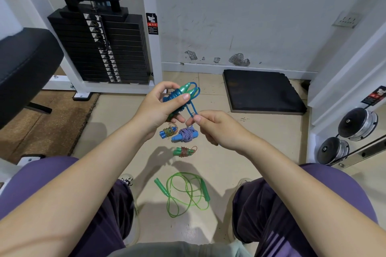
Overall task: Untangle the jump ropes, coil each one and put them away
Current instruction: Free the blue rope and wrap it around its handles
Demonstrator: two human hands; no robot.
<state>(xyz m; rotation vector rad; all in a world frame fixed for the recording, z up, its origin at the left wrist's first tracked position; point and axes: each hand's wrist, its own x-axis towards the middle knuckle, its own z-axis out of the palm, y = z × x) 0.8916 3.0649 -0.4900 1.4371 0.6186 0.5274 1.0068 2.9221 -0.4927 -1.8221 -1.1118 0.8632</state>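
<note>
My left hand (160,105) grips a blue jump rope (181,95) wound around its teal handles, held above the floor. My right hand (211,125) pinches the loose blue end of that rope just below the bundle. On the tiled floor lie three coiled ropes: a small blue-handled one (168,131), a purple-and-white one with light blue handles (186,134), and a brown one with green handles (183,151). Nearer to me, a green transparent rope (184,193) lies loose and uncoiled between my feet.
A black weight stack (100,48) in a white frame stands at the back left, with a black padded seat (25,64) beside it. A dark foam mat (263,92) lies by the wall. Dumbbells (355,125) sit on a rack at the right.
</note>
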